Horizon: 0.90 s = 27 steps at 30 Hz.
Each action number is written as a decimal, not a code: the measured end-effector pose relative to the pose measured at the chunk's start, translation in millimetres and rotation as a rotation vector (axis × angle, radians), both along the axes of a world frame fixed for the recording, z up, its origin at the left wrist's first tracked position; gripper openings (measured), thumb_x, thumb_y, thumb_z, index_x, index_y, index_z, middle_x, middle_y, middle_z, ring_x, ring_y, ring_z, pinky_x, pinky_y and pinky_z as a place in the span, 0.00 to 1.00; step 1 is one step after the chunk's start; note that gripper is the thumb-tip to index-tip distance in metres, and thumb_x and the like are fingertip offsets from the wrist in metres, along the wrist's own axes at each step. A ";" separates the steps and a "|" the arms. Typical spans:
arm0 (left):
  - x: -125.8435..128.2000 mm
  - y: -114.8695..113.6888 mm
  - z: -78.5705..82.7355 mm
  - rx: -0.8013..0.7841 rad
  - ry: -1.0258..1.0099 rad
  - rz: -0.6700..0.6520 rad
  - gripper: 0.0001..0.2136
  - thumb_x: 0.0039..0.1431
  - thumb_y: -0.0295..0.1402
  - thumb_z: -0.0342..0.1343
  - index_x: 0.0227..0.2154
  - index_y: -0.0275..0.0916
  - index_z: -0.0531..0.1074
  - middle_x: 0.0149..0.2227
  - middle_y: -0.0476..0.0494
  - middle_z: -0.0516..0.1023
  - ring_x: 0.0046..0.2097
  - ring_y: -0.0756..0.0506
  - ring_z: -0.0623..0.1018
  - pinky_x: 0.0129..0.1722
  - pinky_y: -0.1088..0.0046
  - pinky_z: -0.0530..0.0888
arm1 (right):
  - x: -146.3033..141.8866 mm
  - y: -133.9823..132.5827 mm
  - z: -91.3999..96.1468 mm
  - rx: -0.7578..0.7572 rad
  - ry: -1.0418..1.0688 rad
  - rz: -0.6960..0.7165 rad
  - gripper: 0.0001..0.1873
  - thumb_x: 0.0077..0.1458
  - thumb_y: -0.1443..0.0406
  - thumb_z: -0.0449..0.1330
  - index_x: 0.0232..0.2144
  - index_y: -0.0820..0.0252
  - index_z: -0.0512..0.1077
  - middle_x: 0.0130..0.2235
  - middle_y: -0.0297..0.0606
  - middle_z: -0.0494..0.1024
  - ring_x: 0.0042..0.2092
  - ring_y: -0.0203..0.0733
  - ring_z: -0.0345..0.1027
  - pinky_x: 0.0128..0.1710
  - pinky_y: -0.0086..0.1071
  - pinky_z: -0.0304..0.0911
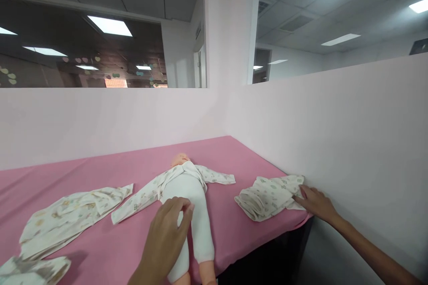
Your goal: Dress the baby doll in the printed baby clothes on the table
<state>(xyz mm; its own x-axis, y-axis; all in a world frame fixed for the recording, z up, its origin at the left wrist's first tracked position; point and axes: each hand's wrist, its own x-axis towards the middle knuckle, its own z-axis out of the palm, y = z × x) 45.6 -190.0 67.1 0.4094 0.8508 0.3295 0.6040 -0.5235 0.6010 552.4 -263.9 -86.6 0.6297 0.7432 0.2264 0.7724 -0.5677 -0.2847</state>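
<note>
A baby doll (187, 196) lies on its back on the pink table cover (110, 249), head away from me. It wears a white body suit and an open patterned top with sleeves spread out. My left hand (167, 236) hovers over the doll's legs with fingers curled loosely, holding nothing that I can see. My right hand (316, 204) rests flat, fingers stretched, on the near edge of a folded patterned garment (267, 196) by the right wall.
Another patterned garment (70, 218) lies spread at the left, and a further piece of cloth (30, 271) sits at the bottom left corner. Pale pink partition walls (334, 142) close the table at the back and right. The table's front edge drops off near the doll's feet.
</note>
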 end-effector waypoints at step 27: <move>48.8 -30.4 44.6 0.027 -0.462 -0.202 0.13 0.66 0.35 0.41 0.44 0.42 0.70 0.42 0.48 0.76 0.42 0.46 0.74 0.45 0.70 0.69 | -291.2 0.0 210.3 0.512 0.482 1.135 0.18 0.60 0.62 0.56 0.52 0.52 0.70 0.55 0.41 0.69 0.56 0.45 0.62 0.55 0.41 0.61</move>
